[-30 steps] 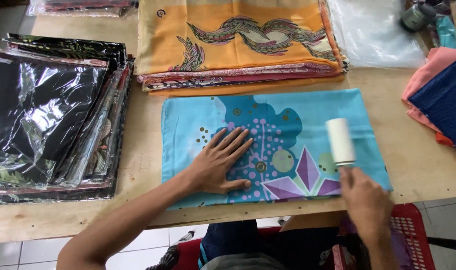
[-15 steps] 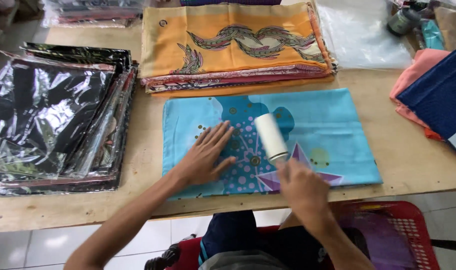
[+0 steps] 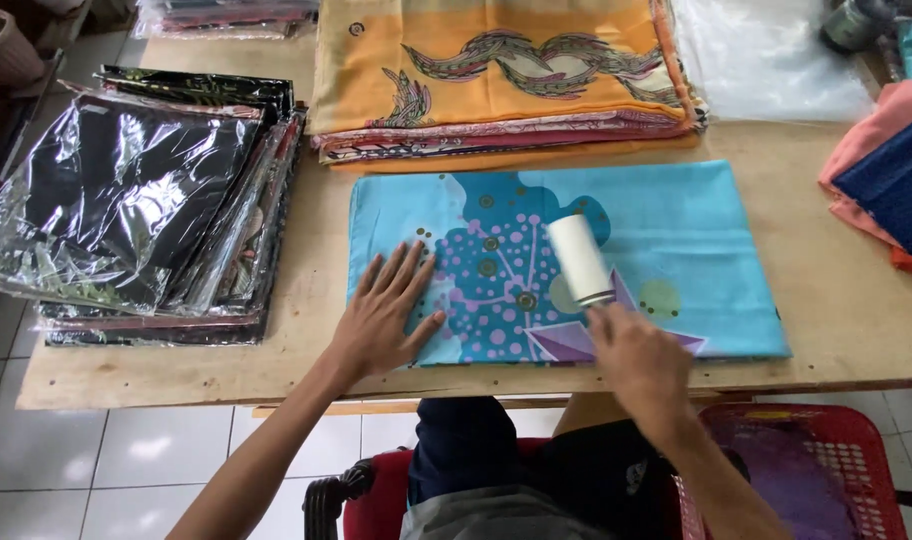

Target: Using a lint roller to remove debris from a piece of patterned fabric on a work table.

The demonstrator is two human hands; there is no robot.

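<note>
Fingers of our left hand lay spread and flat, holding nothing, pressed on the near left corner of the folded blue cloth. Our right hand was curled closed around the handle of the white lint roller, whose drum rested on the cloth just beyond the knuckles, tilted slightly leftward over the dotted pattern. We found the roller near the middle of the cloth, to the right of the left fingertips and apart from them.

We noted the cloth lying along the near edge of the wooden worktop. Behind it, toward the far edge, sat a stack of orange patterned fabrics. At the left edge stood a pile of dark plastic-wrapped packages. Pink and navy folded fabrics occupied the right edge. A red basket stood below the near edge.
</note>
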